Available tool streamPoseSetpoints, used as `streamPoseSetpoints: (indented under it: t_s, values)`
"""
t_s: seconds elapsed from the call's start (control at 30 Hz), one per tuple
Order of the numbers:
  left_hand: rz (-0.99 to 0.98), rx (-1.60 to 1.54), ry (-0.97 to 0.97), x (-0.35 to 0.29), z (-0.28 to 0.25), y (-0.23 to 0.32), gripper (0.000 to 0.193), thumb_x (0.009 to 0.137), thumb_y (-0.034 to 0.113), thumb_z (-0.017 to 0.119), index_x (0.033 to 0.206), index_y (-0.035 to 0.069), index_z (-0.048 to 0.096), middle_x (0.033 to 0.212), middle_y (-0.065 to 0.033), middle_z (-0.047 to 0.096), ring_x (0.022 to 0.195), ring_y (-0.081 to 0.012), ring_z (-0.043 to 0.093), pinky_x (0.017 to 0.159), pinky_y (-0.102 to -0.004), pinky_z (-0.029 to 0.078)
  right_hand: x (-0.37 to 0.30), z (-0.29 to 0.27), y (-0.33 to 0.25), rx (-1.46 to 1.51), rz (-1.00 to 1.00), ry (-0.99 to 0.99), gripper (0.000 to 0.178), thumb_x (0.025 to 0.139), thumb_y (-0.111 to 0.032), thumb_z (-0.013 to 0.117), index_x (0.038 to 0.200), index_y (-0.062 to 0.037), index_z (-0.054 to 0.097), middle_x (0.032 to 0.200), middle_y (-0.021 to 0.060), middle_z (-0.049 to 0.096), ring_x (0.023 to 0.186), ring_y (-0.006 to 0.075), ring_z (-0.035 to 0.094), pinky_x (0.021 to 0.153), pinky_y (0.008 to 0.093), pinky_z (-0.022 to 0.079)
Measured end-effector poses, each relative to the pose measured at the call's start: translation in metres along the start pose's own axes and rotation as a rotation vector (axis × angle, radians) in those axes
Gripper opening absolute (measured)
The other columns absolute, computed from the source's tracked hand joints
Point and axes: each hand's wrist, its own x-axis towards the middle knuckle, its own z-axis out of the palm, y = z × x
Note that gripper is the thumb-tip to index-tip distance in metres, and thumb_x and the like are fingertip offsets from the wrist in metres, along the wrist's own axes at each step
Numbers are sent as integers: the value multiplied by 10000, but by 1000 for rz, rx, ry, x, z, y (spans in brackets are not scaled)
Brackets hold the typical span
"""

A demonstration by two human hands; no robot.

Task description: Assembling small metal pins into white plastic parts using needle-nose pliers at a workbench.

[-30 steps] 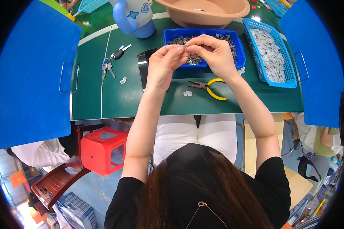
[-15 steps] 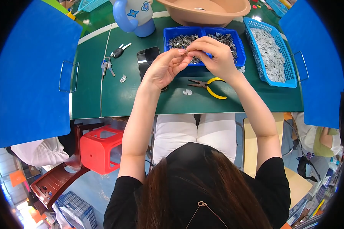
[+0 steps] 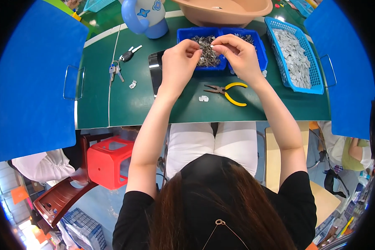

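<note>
My left hand (image 3: pixel 180 66) is at the near left edge of a blue two-part bin (image 3: pixel 224 66), its fingers curled with thumb and forefinger together. Whatever it may hold is too small to make out. Above the middle of the bin, my right hand (image 3: pixel 240 58) pinches a small pale piece (image 3: pixel 212 46) between thumb and forefinger. Heaps of small dark metal parts (image 3: pixel 208 59) fill the bin below. Nearer to me, pliers with yellow handles (image 3: pixel 227 92) lie beside a small white flat piece (image 3: pixel 203 98).
A light-blue basket (image 3: pixel 284 79) of flat pale pieces stands at right, a tan basin (image 3: pixel 227 16) behind the bin. On the left are a phone (image 3: pixel 155 73), keys (image 3: pixel 116 71), a small clear piece (image 3: pixel 133 84) and a blue-handled jug (image 3: pixel 156 30). Blue panels (image 3: pixel 33 79) flank the table.
My hands were together over the bin on a small brownish part. They have now moved apart, the left to the left and the right slightly to the right, with a pale piece showing in the right.
</note>
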Motion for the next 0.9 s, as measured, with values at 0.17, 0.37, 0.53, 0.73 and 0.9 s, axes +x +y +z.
streamPoseSetpoints:
  t_s: [0.17, 0.37, 0.53, 0.73, 0.9]
  values:
    - [208, 349, 91, 1, 10, -5, 101, 765, 117, 676, 852, 67, 694, 840, -105, 661, 668, -223, 643, 592, -284, 496, -11, 0, -7, 636, 436, -7, 179, 891, -112, 583, 993, 33, 612, 909, 116, 660, 796, 166, 647, 727, 257, 532]
    - [14, -278, -50, -43, -1, 20, 113, 807, 59, 677, 911, 19, 694, 846, -11, 647, 709, -47, 544, 580, -179, 410, -41, 6, -19, 860, 693, -56, 203, 909, -163, 566, 986, 20, 608, 850, 89, 654, 696, 125, 613, 633, 239, 511]
    - [-28, -378, 1, -79, -2, 8, 86, 801, 59, 684, 874, 14, 685, 831, -22, 639, 714, -58, 546, 596, -178, 396, -75, 30, -36, 844, 720, -39, 205, 913, -183, 566, 940, 14, 616, 799, 74, 638, 678, 120, 603, 617, 245, 496]
    - [-395, -585, -81, -132, -4, 6, 132, 864, 135, 636, 873, 3, 643, 774, -6, 627, 661, -24, 513, 497, -150, 340, -117, 50, -45, 584, 626, 39, 167, 873, -106, 603, 965, 31, 625, 815, 82, 641, 704, 141, 605, 659, 262, 501]
    - [-592, -690, -204, -147, -6, 10, 132, 875, 107, 616, 908, -19, 642, 815, -10, 639, 742, -60, 564, 666, -205, 456, -138, 51, -39, -18, 4, -25, 284, 694, 35, 707, 971, -20, 677, 833, 92, 641, 707, 208, 608, 645, 277, 491]
